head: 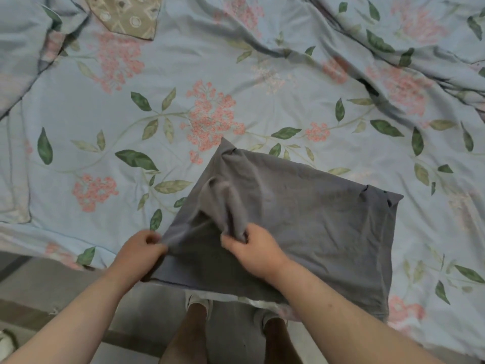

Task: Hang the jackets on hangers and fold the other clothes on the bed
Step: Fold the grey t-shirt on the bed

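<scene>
Fingers (pixel 153 237) of left hand (pixel 141 249) and right hand (pixel 256 252) pinch grey garment (pixel 309 219), its kind unclear.

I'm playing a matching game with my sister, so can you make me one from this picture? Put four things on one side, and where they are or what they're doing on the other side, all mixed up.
Things:
1. grey garment
2. brown patterned cloth
3. left hand
4. right hand

Clues:
A. far off, top left of the picture
B. gripping a bunched fold of the garment
C. spread at the near edge of the bed
D. pinching the garment's left corner

Pairs: 1-C, 2-A, 3-D, 4-B.
</scene>
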The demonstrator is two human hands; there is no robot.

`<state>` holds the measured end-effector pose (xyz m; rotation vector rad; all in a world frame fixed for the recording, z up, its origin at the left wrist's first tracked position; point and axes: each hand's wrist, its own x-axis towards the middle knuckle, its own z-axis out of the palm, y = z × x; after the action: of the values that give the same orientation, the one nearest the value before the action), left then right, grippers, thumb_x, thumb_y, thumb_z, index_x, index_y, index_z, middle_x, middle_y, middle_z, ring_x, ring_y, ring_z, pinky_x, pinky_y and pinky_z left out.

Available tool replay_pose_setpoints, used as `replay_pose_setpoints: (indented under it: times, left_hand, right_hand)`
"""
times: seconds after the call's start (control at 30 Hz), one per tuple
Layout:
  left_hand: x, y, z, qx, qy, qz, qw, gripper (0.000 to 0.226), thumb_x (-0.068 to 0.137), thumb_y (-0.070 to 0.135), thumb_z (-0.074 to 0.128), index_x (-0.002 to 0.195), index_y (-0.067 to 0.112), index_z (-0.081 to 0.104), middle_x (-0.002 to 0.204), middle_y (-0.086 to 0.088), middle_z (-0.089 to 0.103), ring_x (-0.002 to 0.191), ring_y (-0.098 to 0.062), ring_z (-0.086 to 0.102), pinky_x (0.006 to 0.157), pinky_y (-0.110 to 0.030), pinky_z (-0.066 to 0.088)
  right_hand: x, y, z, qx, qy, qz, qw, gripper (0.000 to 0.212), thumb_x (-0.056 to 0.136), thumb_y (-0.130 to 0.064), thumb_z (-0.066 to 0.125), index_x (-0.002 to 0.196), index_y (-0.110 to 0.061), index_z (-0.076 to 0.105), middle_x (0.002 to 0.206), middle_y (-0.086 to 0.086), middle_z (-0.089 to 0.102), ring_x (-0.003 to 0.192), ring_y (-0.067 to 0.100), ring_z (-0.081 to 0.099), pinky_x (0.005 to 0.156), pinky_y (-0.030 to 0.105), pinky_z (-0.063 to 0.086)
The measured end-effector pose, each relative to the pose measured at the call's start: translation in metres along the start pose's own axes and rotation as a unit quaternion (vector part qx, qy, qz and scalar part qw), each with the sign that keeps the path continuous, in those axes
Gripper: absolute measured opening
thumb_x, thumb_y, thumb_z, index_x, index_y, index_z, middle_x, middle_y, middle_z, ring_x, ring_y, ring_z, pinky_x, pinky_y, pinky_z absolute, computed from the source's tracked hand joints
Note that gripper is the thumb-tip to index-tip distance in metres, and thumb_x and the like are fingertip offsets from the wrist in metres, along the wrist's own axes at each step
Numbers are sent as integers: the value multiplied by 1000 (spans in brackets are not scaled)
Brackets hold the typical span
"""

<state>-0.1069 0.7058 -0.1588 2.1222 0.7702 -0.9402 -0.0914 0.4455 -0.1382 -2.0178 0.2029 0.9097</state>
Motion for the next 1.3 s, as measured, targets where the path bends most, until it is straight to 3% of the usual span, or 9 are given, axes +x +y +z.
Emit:
replay_pose_setpoints:
  times: [0.07, 0.23, 0.4, 0.53, 0.67, 0.83, 1.03, 1.13, 1.3]
  left_hand:
    - [-4, 13, 4, 34, 115, 75, 990, 10, 89, 30, 62, 83, 23, 58, 82, -1, 61, 75, -17, 58, 63, -33, 43]
    - [-4, 40, 38, -17, 29, 45, 998, 29, 99, 37, 48, 86, 14, 59, 87, 2, 59, 86, -24, 56, 74, -35, 39]
    - [1, 38, 49, 42, 52, 37, 997, 33, 83, 25, 74, 75, 26, 42, 73, 9, 46, 64, -7, 43, 57, -31, 33]
    - [4, 41, 50, 93, 53, 58, 993, 34, 83, 26, 74, 71, 19, 44, 68, -3, 50, 61, -18, 48, 52, -29, 31]
    - [7, 41, 48, 104, 64, 101, 987, 38, 92, 24, 63, 66, 5, 44, 63, -17, 51, 61, -31, 50, 55, -37, 32]
    - [19, 37, 53, 96, 69, 92, 989, 25, 91, 23, 65, 71, 10, 59, 71, -8, 62, 67, -26, 57, 58, -37, 39]
    - [39, 51, 39, 203, 43, 44, 977, 11, 68, 19, 69, 65, 13, 60, 66, -11, 63, 64, -30, 58, 62, -38, 49]
    - [47, 98, 33, 119, 87, 100, 984, 18, 58, 32, 65, 71, 19, 63, 66, 0, 65, 63, -24, 62, 59, -36, 49]
    - [66, 176, 34, -88, 11, 96, 991, 14, 86, 32, 71, 88, 19, 71, 91, -4, 72, 78, -22, 66, 65, -37, 50]
  right_hand:
    - [-6, 3, 17, -149, -66, -63, 985, 23, 90, -52, 57, 95, -30, 59, 102, 2, 62, 100, 27, 61, 83, 35, 47]
    - [-34, 22, 38, -214, -170, -78, 959, 59, 88, -47, 60, 140, -23, 47, 124, 9, 55, 120, 29, 50, 104, 36, 43]
    - [-65, 65, -7, -33, 75, 64, 995, 26, 92, -29, 61, 114, -18, 68, 109, 0, 68, 102, 15, 61, 95, 28, 46]
    - [-92, 128, -70, -44, 355, 229, 905, 27, 88, -18, 65, 113, -9, 67, 112, 11, 63, 108, 30, 58, 95, 32, 42]
    - [-106, 175, -99, 53, 348, 398, 847, 46, 87, -33, 69, 121, -5, 57, 119, 17, 63, 112, 39, 58, 93, 41, 46]
    - [-115, 203, -105, 121, 311, 351, 875, 24, 85, -33, 71, 93, -15, 56, 91, 1, 64, 79, 19, 59, 67, 32, 41]
    - [-139, 231, -108, 12, 230, 363, 903, 20, 93, -32, 63, 98, -12, 65, 89, 2, 65, 82, 23, 58, 72, 32, 43]
    - [-130, 222, -129, 12, 199, 332, 922, 15, 87, -30, 66, 88, -15, 64, 83, 0, 68, 78, 19, 63, 68, 33, 48]
    - [-65, 184, -197, 151, 309, 199, 918, 26, 87, -32, 69, 107, -17, 65, 89, -3, 68, 83, 13, 64, 70, 28, 48]
